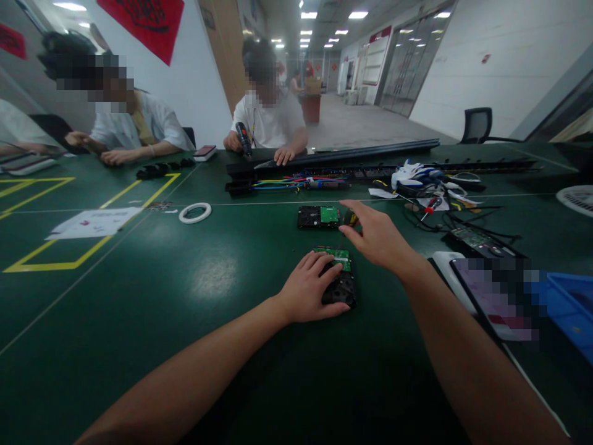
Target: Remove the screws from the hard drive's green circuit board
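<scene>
The person beside me is working on a hard drive (343,290) that is lying on the green table (185,346), about midway along it and closer to their own edge than to the far one. Their left hand (310,287) is lying flat on it, fingers spread and pressing down rather than wrapping round it. Their right hand (377,238) is hovering just past the drive, fingers pinching a small dark tool (349,217); it is too small for me to say what kind. The drive's green circuit board (341,259) is still sitting on the casing, and I am seeing no loose screws or lifted parts beside it, so I am judging the work on this one to be at an early or middle stage. A second drive (319,217), also showing a green board, is waiting just beyond, toward the far edge, and looks untouched. Across the table a co-worker is gripping a power screwdriver (243,137) beside a long black rail (352,153) with coloured wires (287,182). A white tape roll (195,212) is lying toward the left, and a blue tray (572,306) is sitting at the right edge.
</scene>
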A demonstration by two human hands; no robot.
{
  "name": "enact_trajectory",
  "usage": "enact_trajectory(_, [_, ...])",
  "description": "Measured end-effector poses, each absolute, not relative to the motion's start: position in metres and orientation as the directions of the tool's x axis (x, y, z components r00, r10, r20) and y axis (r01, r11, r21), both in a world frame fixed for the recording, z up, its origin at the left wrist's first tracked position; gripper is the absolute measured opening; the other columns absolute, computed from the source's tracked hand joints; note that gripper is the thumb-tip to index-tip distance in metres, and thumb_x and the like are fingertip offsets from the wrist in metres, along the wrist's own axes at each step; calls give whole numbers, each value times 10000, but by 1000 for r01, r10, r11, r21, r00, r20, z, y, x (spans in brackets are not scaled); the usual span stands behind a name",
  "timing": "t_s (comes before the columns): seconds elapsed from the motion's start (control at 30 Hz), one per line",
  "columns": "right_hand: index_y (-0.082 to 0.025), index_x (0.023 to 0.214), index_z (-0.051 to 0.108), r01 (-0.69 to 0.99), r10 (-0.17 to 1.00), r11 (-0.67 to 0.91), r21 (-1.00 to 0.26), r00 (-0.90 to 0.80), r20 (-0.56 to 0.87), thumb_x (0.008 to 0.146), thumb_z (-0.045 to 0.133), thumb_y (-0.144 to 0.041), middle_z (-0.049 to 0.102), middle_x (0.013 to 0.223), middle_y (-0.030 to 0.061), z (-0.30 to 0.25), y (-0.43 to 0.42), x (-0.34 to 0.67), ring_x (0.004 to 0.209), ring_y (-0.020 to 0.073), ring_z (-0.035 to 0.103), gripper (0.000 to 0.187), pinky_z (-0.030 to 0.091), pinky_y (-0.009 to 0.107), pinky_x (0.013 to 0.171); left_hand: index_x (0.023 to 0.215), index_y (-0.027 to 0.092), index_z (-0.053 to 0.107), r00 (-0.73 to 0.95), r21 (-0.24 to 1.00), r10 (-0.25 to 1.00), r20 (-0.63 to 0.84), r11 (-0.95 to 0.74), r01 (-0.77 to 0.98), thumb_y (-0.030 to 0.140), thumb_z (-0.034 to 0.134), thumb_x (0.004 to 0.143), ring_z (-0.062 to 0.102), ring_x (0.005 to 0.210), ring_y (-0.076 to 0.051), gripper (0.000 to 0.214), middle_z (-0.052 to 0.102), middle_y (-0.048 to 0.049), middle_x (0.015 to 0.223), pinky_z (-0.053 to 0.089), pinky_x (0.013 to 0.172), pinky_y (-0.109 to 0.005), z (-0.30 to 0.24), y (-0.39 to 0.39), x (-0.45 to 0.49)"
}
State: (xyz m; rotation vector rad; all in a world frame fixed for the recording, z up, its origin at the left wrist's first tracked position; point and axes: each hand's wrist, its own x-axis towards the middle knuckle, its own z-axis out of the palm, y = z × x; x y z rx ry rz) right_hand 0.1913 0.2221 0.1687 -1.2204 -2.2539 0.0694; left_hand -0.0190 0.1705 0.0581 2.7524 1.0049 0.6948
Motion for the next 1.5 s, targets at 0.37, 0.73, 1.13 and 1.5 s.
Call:
enact_trajectory(0.37, [-186, 1499, 479, 731, 777, 600, -325, -434, 456, 933, 593, -207, 645, 1459, 186, 166, 223, 193, 1289, 356, 662, 578, 529, 578, 1086, 1537, 231, 504, 667, 288, 638, 384, -769, 570, 817, 600, 888, 455, 1444, -406, 880, 521, -164, 1516, 330, 1257, -652, 57, 171, -19])
enact_trajectory(0.73, [-194, 1393, 527, 755, 798, 574, -317, -429, 424, 929, 597, -213, 707, 1296, 160, 168, 222, 193, 1009, 298, 727, 470, 571, 451, 917, 1532, 208, 512, 668, 283, 638, 383, -769, 573, 816, 597, 891, 457, 1442, -402, 888, 529, -176, 1505, 323, 1269, -631, 58, 170, -18])
enact_trajectory(1.13, [-189, 1512, 515, 714, 788, 600, -360, -449, 421, 923, 606, -171, 717, 1330, 160, 168, 222, 193, 996, 289, 741, 596, 596, 488, 930, 1537, 208, 507, 671, 264, 638, 377, -769, 583, 824, 578, 899, 461, 1442, -395, 889, 524, -169, 1514, 325, 1270, -624, 57, 170, -18])
enact_trajectory(1.5, [-158, 1467, 554, 709, 791, 593, -381, -423, 442, 946, 577, -184, 728, 1286, 165, 168, 220, 191, 995, 290, 733, 522, 584, 493, 948, 1529, 199, 518, 671, 263, 635, 383, -771, 580, 823, 572, 903, 463, 1436, -399, 886, 531, -176, 1505, 326, 1266, -623, 57, 170, -18])
